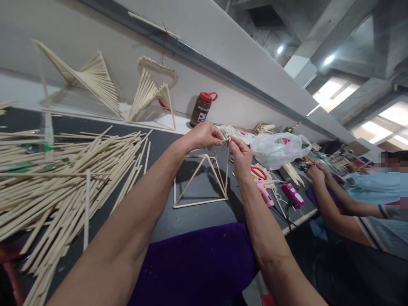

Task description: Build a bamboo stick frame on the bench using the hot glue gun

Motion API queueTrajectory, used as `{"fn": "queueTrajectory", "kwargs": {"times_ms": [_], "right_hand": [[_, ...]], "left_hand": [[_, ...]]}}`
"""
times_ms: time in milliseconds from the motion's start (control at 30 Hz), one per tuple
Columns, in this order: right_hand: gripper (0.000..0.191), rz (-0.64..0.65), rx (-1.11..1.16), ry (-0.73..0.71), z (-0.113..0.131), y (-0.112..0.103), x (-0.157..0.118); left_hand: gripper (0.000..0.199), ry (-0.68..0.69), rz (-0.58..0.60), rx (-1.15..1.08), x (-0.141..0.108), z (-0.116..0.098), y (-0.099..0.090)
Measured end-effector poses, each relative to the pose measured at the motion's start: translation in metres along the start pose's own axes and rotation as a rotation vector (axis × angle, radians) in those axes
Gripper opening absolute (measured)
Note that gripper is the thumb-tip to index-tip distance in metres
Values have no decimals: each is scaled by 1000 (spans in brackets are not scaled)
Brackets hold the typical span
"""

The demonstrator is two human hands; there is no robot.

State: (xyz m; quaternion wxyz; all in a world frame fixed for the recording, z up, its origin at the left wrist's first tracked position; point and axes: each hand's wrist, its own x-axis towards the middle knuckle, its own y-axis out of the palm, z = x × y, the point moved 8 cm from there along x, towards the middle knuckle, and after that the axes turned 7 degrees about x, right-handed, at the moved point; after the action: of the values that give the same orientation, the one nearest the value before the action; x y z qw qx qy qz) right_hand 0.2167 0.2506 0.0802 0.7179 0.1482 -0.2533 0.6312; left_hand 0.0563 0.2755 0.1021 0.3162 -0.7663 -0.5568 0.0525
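Observation:
A wooden stick frame (200,203) with triangular sides stands on the dark table in front of me. My left hand (205,135) is closed in a pinch on a thin wooden stick at the frame's upper right. Against it, my right hand (241,156) pinches the top corner of the frame, thumb and fingers pressed together. The fingers partly cover that joint, so I cannot tell how the pieces meet there. To the right of the frame lies a pink glue gun (264,192), beside orange-handled scissors (259,172).
Loose wooden sticks (73,187) are heaped at left. Fan-shaped stick models (92,85) and a red-capped bottle (201,109) stand along the wall. A white plastic bag (277,149) and a magenta device (292,195) lie right, near a co-worker's hands (315,172). Purple cloth (197,263) is nearest me.

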Motion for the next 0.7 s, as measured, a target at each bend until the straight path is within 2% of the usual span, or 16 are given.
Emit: {"fn": "queueTrajectory", "kwargs": {"times_ms": [367, 433, 533, 633, 700], "right_hand": [[36, 1, -54, 7, -5, 1, 3], [35, -3, -74, 13, -1, -5, 4], [33, -30, -140, -6, 12, -35, 4], [31, -33, -248, 16, 20, -90, -9], [28, -3, -365, 96, 14, -129, -24]], "left_hand": [[11, 8, 8, -37, 0, 0, -1], [9, -17, 7, -37, -1, -2, 0], [7, -91, -31, -11, -2, -3, -3], [8, -121, -51, 10, -1, -2, -4], [8, -124, -57, 19, 1, -1, -4]]}}
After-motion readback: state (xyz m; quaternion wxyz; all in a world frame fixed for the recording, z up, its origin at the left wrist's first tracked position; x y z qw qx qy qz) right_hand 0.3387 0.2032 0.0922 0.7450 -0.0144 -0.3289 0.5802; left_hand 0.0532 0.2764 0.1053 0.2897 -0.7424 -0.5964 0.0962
